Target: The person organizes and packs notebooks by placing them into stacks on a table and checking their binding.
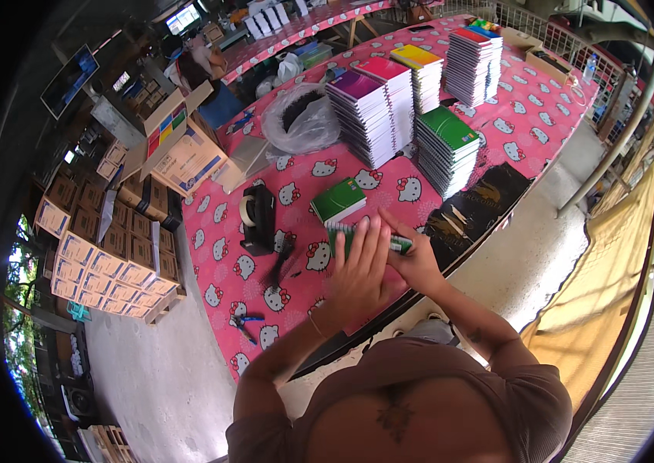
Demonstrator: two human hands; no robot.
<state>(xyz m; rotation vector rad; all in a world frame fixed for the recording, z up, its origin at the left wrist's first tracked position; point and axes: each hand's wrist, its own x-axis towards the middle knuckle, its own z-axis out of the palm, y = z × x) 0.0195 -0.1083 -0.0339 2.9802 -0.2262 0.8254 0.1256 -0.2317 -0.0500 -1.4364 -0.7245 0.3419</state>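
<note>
A green spiral notebook (pixel 340 234) is between my hands near the front edge of the table. My left hand (pixel 363 262) lies flat over it with the fingers stretched out. Around its right end my right hand (pixel 417 262) is closed, the thumb pointing away from me; part of the grip is hidden. Just beyond lies another green notebook (pixel 339 201), apart from my fingers. Behind on the right stands a stack of green spiral notebooks (pixel 448 150).
Tall notebook stacks (pixel 372 116) rise at the back. To the left are a tape dispenser (pixel 257 220), pliers (pixel 245 327) and an open carton (pixel 188 158). A black sheet (pixel 481 208) covers the right table edge. Boxes (pixel 103 262) are piled beyond the left side.
</note>
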